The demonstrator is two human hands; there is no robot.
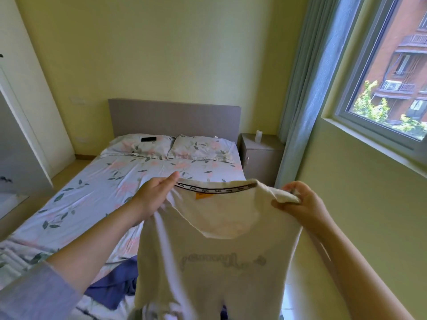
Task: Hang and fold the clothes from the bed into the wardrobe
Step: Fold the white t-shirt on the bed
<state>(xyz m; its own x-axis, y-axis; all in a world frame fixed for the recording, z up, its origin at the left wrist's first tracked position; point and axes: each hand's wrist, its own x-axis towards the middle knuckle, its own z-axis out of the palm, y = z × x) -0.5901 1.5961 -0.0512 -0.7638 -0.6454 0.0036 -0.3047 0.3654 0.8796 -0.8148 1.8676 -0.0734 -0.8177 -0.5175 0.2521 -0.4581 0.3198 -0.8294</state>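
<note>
The shirt [208, 262] could slip and drop back on the bed [92, 192], because each hand holds only a small bit of cloth near the top. The left side looks like the weak one. The left hand [153, 197] has its thumb out straight by the collar [215, 189], and its fingers are hidden behind the cloth. It seems to be pinching the shoulder, but I cannot be sure how tight. The right hand [298, 204] has its fingers curled round a bunched-up wad of the other shoulder, and that grip looks firm. The bunching could make trouble too, since a shirt held crooked will fold lumpy or sit wrong on a hanger. The low end hangs down at the bottom of the frame, close to a blue cloth [113, 289] on the bed, and could catch on it or drag it. The shirt is in the middle of the frame, up in the air over the near end of the bed. Its collar runs between the two hands, and the rest hangs below them, with the print showing backwards through the cloth.
</note>
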